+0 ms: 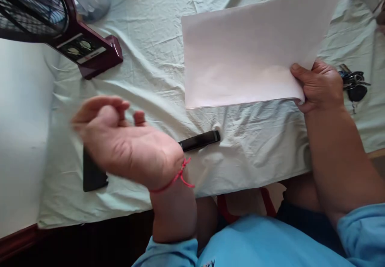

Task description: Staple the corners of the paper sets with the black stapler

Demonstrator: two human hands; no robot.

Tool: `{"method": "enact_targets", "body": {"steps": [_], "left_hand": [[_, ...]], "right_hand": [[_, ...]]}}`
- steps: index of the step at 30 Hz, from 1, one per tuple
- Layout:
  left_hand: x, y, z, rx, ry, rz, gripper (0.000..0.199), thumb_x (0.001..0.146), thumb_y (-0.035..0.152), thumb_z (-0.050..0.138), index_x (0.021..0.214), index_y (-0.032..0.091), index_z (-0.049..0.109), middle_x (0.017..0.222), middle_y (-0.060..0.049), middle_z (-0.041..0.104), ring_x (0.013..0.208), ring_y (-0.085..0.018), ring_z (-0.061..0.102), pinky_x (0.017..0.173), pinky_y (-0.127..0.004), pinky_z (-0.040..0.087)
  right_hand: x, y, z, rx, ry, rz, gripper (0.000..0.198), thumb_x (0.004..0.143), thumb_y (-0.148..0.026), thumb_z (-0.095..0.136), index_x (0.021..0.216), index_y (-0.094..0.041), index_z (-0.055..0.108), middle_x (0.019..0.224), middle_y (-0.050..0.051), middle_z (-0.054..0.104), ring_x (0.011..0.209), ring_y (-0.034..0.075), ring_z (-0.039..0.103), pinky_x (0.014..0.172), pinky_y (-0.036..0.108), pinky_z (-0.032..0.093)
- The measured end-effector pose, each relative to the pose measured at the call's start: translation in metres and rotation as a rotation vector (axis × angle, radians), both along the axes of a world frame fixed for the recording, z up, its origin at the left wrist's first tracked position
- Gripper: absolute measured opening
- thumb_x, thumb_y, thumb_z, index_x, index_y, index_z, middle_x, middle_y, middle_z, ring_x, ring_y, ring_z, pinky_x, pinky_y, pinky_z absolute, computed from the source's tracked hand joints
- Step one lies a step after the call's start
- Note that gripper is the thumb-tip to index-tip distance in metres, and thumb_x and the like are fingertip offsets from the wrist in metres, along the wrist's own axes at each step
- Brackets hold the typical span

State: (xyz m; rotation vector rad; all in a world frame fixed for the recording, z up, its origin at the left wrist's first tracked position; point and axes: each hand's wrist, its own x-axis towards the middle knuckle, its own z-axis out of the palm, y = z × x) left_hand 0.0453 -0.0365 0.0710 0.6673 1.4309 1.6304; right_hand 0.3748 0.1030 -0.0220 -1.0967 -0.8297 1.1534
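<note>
My right hand (323,84) grips the lower right corner of a stack of white paper (249,54), thumb on top, and the edge curls under at the grip. The paper is tilted above the cloth. My left hand (129,146), a red thread around its wrist, is raised palm up to the left of the paper. Its fingers are loosely bent, somewhat blurred, and nothing shows in them. Beneath the left wrist lies a narrow black object (201,140), maybe a stapler, partly hidden. A flat black object (92,172) is partly covered by the left hand.
A wrinkled pale green cloth (150,58) covers the table. At the upper left stands a maroon device (99,54) with a meshed round head, near a clear plastic container (93,0). Keys (356,84) lie right of my right hand. A white wall (22,130) borders the left side.
</note>
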Motion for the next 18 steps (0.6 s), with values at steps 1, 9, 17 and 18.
{"method": "enact_targets", "body": {"steps": [1, 9, 17, 18], "left_hand": [[-0.002, 0.010, 0.000, 0.002, -0.009, 0.002, 0.072, 0.094, 0.065, 0.103, 0.152, 0.036, 0.071, 0.143, -0.006, 0.077, 0.152, -0.031, 0.072, 0.131, -0.043, 0.054], [-0.015, 0.023, -0.010, 0.012, -0.146, 0.044, 0.050, 0.091, 0.039, 0.103, 0.129, 0.030, 0.072, 0.131, -0.005, 0.078, 0.148, -0.030, 0.074, 0.119, -0.038, 0.062], [-0.014, 0.018, -0.018, 0.041, -0.004, -0.178, 0.045, 0.078, 0.047, 0.115, 0.088, 0.025, 0.077, 0.087, -0.001, 0.071, 0.070, -0.014, 0.060, 0.056, -0.027, 0.046], [-0.013, 0.018, -0.018, 0.062, 0.038, -0.163, 0.048, 0.080, 0.049, 0.115, 0.083, 0.025, 0.074, 0.080, 0.001, 0.065, 0.064, -0.013, 0.053, 0.053, -0.028, 0.042]], "right_hand": [[-0.002, -0.001, 0.001, 0.013, 0.007, -0.003, 0.076, 0.035, -0.038, 0.124, 0.100, -0.024, 0.087, 0.113, 0.005, 0.092, 0.122, 0.038, 0.088, 0.108, 0.059, 0.077], [-0.020, -0.008, 0.011, 0.139, -0.010, 0.058, 0.073, 0.045, -0.057, 0.123, 0.092, -0.026, 0.076, 0.126, 0.008, 0.090, 0.156, 0.045, 0.074, 0.124, 0.068, 0.070], [-0.035, -0.018, 0.033, 0.156, 0.039, -0.035, 0.064, 0.041, -0.052, 0.123, 0.083, -0.030, 0.079, 0.115, 0.001, 0.092, 0.139, 0.039, 0.084, 0.134, 0.060, 0.065], [-0.035, -0.020, 0.035, 0.148, 0.035, -0.037, 0.064, 0.042, -0.054, 0.123, 0.082, -0.031, 0.079, 0.115, 0.001, 0.092, 0.142, 0.040, 0.082, 0.134, 0.060, 0.065]]}}
